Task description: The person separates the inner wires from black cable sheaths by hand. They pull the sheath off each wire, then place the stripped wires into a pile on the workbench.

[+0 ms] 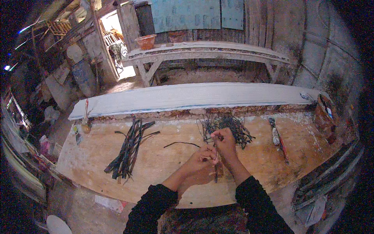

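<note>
Close together over the near middle of the wooden table, both my hands are closed on a thin dark strip [216, 174]. My left hand [200, 158] pinches it lower down, and its end hangs below the fingers. Higher and to the right, my right hand [225, 145] has its fingers pinched at the strip's upper part; the exact grip is too small to make out. Just beyond that hand lies a tangled pile of thin black strips [233, 126]. A bundle of longer, flat black strips [128, 148] rests at the left. One loose strip [181, 143] curves between them.
A slim tool with a red part [281, 146] lies on the wooden table [156, 183] at right. A reddish-brown container [325, 117] stands at the right edge. Behind runs a raised white board [187, 95]. Farther back, a bench [218, 50] carries an orange basin [146, 42].
</note>
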`<move>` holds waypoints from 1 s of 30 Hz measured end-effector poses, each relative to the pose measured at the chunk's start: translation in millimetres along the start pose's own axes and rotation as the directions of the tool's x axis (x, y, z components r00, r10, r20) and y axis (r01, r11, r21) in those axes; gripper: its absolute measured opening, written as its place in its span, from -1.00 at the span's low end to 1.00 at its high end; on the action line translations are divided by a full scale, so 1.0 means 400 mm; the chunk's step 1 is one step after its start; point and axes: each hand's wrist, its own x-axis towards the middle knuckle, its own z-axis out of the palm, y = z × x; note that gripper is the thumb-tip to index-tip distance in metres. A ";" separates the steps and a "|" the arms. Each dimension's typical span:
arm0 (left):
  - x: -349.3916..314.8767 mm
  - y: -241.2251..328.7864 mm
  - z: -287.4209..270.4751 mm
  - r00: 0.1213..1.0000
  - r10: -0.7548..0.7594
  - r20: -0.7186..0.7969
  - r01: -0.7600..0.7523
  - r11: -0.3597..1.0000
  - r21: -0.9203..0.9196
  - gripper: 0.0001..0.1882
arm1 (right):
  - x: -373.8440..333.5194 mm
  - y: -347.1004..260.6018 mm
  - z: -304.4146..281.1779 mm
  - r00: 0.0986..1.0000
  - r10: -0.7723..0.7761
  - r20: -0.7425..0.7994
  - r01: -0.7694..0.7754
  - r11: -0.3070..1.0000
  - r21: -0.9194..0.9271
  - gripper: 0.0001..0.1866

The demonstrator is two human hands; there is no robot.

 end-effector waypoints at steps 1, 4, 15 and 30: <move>-0.002 0.002 -0.002 1.000 -0.006 0.004 0.006 0.999 -0.032 -0.90 | -0.001 -0.016 -0.003 1.000 0.009 -0.005 -0.009 1.000 -0.030 -0.81; -0.005 -0.003 0.002 0.998 -0.061 0.020 0.063 0.986 -0.157 -0.91 | 0.001 -0.001 0.000 1.000 -0.009 -0.030 0.006 0.997 -0.082 -0.81; 0.016 -0.053 -0.132 0.763 -0.158 -0.627 -0.030 0.960 -0.278 -0.92 | 0.002 -0.050 -0.009 0.959 0.256 0.120 -0.274 0.947 0.166 -0.85; 0.015 -0.038 -0.184 0.632 -0.237 -0.738 -0.207 0.866 -0.455 -0.92 | -0.087 -0.171 0.023 0.907 -0.099 0.408 0.133 0.990 -0.056 -0.81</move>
